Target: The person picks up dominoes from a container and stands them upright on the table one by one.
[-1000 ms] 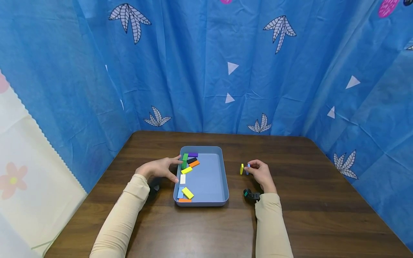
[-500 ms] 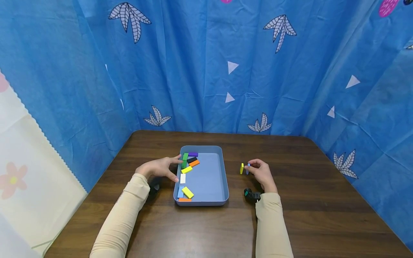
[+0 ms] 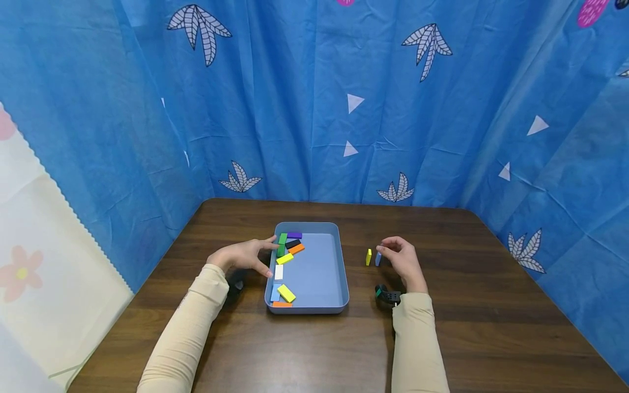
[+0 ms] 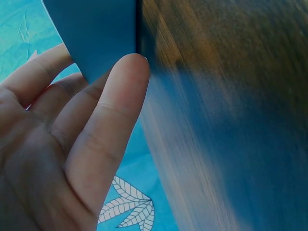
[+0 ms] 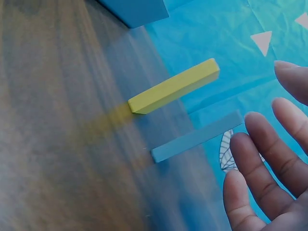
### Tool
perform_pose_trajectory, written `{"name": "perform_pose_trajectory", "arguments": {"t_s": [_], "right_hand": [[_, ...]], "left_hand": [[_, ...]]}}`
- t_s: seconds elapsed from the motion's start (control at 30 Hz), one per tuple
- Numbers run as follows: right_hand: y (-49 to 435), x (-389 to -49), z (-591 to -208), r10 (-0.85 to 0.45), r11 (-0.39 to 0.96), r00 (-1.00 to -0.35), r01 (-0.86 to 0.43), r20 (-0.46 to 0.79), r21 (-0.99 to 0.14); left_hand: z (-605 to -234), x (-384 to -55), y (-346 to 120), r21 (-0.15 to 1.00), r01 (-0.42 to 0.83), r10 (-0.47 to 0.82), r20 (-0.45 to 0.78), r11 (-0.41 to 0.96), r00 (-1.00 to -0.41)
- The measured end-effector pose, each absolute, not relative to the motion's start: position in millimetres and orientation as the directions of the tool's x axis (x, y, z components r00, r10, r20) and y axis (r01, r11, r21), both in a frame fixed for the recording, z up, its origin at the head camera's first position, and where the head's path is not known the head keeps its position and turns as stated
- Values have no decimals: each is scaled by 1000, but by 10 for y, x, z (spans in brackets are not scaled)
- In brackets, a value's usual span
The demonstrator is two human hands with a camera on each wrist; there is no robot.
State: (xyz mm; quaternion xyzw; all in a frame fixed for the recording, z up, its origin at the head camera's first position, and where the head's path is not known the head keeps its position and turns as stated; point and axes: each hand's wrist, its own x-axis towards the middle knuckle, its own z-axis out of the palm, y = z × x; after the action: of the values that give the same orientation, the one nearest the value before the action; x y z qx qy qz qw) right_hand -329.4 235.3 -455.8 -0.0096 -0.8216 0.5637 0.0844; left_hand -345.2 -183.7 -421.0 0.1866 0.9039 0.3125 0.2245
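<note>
On the table right of the tray, a yellow domino-like block [image 3: 368, 257] and a light blue block [image 3: 378, 259] stand upright on their narrow ends, a small gap between them. My right hand [image 3: 404, 263] is just right of the blue block, fingers spread and apart from each other. The right wrist view has its fingertips [image 5: 238, 142] close to the top of the blue block [image 5: 197, 137]. At the left wall of a blue-grey tray [image 3: 319, 273], my left hand [image 3: 242, 256] holds its fingers extended, index finger over the rim and thumb along the outer side.
Inside the tray, several coloured blocks lie along the left side, among them a white block [image 3: 279, 272], a purple block [image 3: 295, 235] and a black block [image 3: 292, 243]. Blue curtains [image 3: 295, 109] hang behind the brown wooden table [image 3: 314, 349].
My right hand has let go of the light blue block and drawn back slightly to the right and away. The block stays standing beside the yellow one. The left hand keeps its place at the tray.
</note>
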Motion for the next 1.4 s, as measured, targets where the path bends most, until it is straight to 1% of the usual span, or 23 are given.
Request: {"name": "perform_pose_trajectory", "arguments": {"t_s": [0.13, 0.27, 0.43, 0.57, 0.73, 0.87, 0.97, 1.13, 1.4], "right_hand": [[2328, -3313, -4503, 107, 369, -982, -105, 155, -923], [2221, -3335, -4403, 56, 366, -981, -155, 188, -918], [2010, -3344, -4237, -55, 359, -971, -236, 232, -903], [1837, -3381, -4098, -167, 372, -954, -296, 251, -880], [1650, -3471, -3937, -310, 360, -927, -321, 212, -876], [1509, -3545, -3833, -379, 346, -904, -336, 198, -876], [1406, -3609, -3791, -417, 343, -888, -350, 193, -872], [1262, -3727, -3805, -461, 358, -874, -341, 153, -869], [1043, -3935, -3888, -498, 401, -867, -251, 21, -881]], "left_hand": [[-4216, -3458, -1846, 649, 198, 480, -291, 734, -828], [-4231, -3465, -1854, 653, 197, 484, -293, 731, -825], [-4264, -3475, -1855, 653, 202, 491, -296, 730, -820], [-4289, -3478, -1859, 656, 187, 481, -303, 732, -823], [-4287, -3464, -1865, 657, 178, 475, -307, 733, -824], [-4274, -3464, -1865, 656, 168, 468, -313, 736, -827], [-4249, -3470, -1859, 657, 155, 456, -315, 737, -832], [-4205, -3469, -1851, 653, 170, 463, -307, 738, -832], [-4219, -3475, -1844, 667, 160, 465, -309, 728, -829]]}}
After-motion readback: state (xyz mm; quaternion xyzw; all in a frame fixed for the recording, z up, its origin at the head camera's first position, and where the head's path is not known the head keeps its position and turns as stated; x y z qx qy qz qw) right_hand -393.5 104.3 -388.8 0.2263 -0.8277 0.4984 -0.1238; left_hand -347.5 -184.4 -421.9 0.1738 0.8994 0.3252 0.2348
